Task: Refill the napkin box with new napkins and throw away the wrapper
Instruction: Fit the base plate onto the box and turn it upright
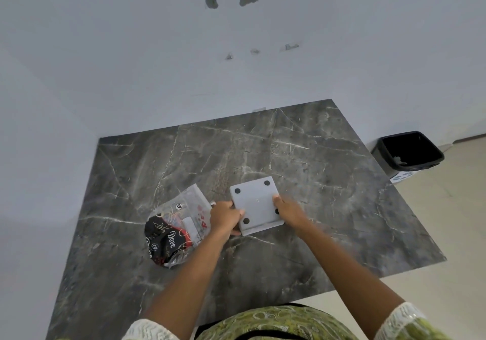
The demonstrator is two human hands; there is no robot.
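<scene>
Head view: the napkin box (256, 204), a pale grey square box, lies upside down on the dark marble table (328, 182), its flat underside with four black round feet facing up. It sits a little right of the table's middle, toward the near half. Both hands hold it from the near side. The left hand (225, 217) clasps the box's left near corner, thumb lying on the upturned base beside one black foot, the other fingers wrapped under the edge, so its grip is closed on the box. The right hand (288, 212) grips the right edge, fingertips pressed onto the base and the palm against the side; this grip is likewise clamped on the box.

The wrapper (177, 225), crumpled clear plastic with black and red print, lies on the table just left of the left hand, touching or nearly touching its knuckles; which of the two I cannot tell. A small white piece shows inside it.

Off the table's far right corner, a black-lined bin (410, 154) stands on the pale floor, well apart from the box.
</scene>
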